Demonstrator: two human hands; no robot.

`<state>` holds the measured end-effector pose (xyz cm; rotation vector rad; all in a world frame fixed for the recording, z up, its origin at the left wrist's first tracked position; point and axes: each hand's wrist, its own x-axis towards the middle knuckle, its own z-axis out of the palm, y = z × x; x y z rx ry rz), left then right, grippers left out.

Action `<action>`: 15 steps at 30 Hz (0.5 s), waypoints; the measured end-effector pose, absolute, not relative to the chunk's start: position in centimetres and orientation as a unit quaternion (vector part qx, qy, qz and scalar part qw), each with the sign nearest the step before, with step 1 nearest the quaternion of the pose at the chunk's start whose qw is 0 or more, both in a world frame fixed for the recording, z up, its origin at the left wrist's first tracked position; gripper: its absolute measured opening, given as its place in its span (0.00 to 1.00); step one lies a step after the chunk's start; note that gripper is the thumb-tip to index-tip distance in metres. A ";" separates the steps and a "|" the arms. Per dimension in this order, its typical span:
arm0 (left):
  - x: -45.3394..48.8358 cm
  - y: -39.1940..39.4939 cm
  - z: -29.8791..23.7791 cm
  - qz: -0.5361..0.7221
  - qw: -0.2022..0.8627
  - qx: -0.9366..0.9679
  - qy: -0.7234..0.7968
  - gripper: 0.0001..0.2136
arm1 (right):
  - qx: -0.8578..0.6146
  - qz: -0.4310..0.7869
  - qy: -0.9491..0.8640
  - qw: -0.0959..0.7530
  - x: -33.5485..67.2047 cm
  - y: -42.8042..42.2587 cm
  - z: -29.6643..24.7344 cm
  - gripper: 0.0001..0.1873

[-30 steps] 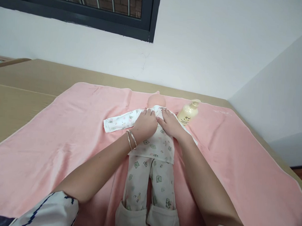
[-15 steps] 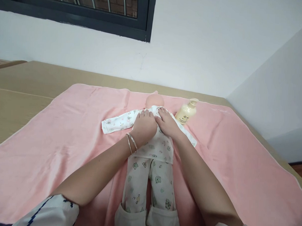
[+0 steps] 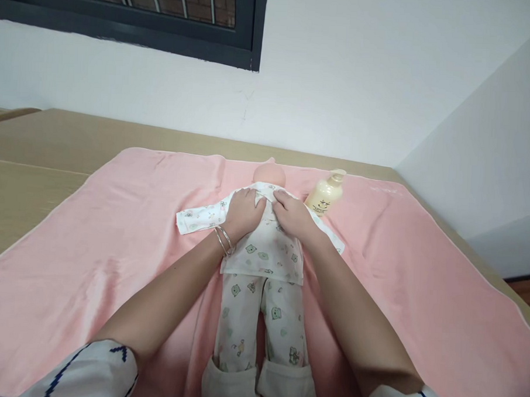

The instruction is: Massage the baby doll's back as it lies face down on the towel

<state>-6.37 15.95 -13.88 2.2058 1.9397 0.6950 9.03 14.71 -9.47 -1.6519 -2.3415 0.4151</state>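
Observation:
A baby doll lies on its back, its bald head at the far end. It wears a white printed top and matching trousers with turned-up cuffs. My left hand rests flat on the left of the doll's chest, thumb apart from the fingers. On the other side of the chest lies my right hand, its fingers stretched toward the collar. Both palms press on the top's cloth. One sleeve spreads out to the left; the other is partly covered by my right forearm.
A cream pump bottle leans or lies beside the doll's right-hand shoulder in view. Under everything spreads a pink blanket on a tan surface. Behind it rises a white wall with a dark-framed window.
My left hand has moved left, from the middle of the chest toward the sleeve side, uncovering more of the top's front. My right hand has stayed nearly in place.

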 end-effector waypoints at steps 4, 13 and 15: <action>-6.3 16.0 -14.3 0.250 0.058 0.727 0.637 0.21 | -0.601 0.122 -0.783 0.108 9.9 16.8 -11.7 0.38; -7.2 16.0 -14.0 0.257 0.104 0.742 0.610 0.25 | -0.601 0.115 -0.784 0.108 9.8 16.7 -12.2 0.40; -7.3 15.8 -13.7 0.250 0.111 0.748 0.605 0.25 | -0.597 0.118 -0.786 0.113 10.0 16.8 -12.2 0.40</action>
